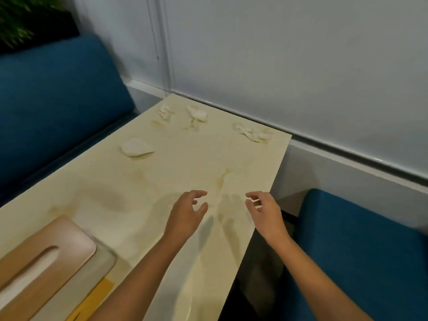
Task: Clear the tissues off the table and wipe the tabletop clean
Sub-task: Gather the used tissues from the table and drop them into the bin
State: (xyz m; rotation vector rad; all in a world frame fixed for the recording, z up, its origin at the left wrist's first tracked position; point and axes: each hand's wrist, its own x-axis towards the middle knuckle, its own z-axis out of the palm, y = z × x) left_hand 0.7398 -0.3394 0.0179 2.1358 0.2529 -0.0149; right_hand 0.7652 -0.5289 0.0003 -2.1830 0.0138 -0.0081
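the cream surface (185, 158) stretches ahead of both hands to a wall. a tan tissue box (46, 258) sits well off to the near left of the left hand (185, 213). that hand hovers low over the surface, fingers loosely curled and apart, holding nothing. the right hand (266, 209) hangs beside it, close to the surface's right edge, equally loose and empty.

the tissues all lie well beyond the hands. a smooth wad (136, 147) is ahead and left of the left hand. a far-left crumpled tissue (165, 112) and a middle crumpled tissue (196, 115) sit further out, near the wall. a right crumpled tissue (252, 133) lies straight ahead of the right hand. a brownish streak (223, 179) marks the surface just ahead, between the two hands.

the step in hand looks like the first reach to gather. it probably goes best if each hand takes its own side, pinching each light piece from above and lifting rather than dragging it through the streak. the wipe should wait until all four are off. no cloth shows, so a fresh sheet from the tissue box may have to serve.
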